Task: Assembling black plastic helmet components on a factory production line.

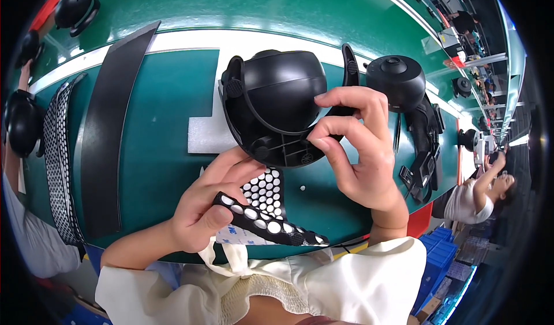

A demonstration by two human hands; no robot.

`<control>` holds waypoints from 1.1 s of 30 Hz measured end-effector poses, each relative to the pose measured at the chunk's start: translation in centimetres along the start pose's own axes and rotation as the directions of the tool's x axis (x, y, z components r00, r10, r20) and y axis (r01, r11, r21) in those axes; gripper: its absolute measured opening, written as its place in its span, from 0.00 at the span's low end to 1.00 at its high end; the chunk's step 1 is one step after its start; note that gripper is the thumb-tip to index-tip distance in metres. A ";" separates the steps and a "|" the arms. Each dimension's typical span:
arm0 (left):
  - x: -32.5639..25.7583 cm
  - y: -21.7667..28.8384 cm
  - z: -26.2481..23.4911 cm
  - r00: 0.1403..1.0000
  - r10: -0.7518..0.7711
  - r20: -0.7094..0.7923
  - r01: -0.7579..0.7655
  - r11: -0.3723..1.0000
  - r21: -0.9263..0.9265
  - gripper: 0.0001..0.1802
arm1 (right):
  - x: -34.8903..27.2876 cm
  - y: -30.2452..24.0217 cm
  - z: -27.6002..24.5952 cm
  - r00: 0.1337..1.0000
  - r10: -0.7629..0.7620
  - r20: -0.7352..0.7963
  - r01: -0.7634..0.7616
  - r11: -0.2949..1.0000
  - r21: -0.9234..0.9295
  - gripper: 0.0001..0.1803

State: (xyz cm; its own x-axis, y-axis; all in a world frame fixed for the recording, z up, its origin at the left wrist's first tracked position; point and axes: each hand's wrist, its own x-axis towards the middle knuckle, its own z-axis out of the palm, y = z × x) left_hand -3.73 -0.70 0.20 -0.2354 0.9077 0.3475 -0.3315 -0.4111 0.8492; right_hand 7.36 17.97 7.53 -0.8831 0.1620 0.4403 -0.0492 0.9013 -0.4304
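A glossy black rounded housing (285, 85) sits tilted on the bench in front of me, its curved bracket and ribbed, round-footed base turned toward me. My right hand (366, 152) is at the base's right edge, thumb and index finger pinched together; anything between them is too small to make out. Below the housing, my left hand (205, 204) grips a curled black sheet of round white pads (265, 192) between thumb and fingers. The sheet's near part folds over, showing pale printed backing. One loose white dot (302, 188) lies on the green mat to the right of the sheet.
Behind the housing is a white foam piece (205, 136). To the left lie a long black strip (109, 134) and another dotted sheet (59, 152). A second black housing (396, 83) and black brackets (424, 140) stand at right. Co-workers are on both sides; blue crates (435, 256) sit lower right.
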 end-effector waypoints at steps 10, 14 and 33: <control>0.0 0.3 -0.2 0.999 -0.040 -0.020 0.039 0.999 -0.004 0.16 | 0.0 0.3 0.3 1.000 -0.008 -0.016 0.008 1.000 -0.005 0.08; 0.1 0.6 0.0 0.995 -0.071 -0.071 0.068 0.996 -0.054 0.20 | -1.0 0.5 0.8 0.907 -0.412 -0.085 0.342 0.840 -0.422 0.08; 0.2 3.5 2.0 0.944 -0.142 -0.299 0.267 0.861 0.433 0.22 | -0.6 -2.2 0.8 0.988 -0.094 0.122 0.044 0.931 0.363 0.19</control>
State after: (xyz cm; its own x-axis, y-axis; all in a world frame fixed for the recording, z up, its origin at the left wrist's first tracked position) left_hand -3.08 -1.81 3.98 -0.4477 0.8898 0.0883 0.0473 -0.0751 0.9961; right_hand 7.64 15.55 7.58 -0.9250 0.0263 0.3791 -0.2536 0.7001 -0.6675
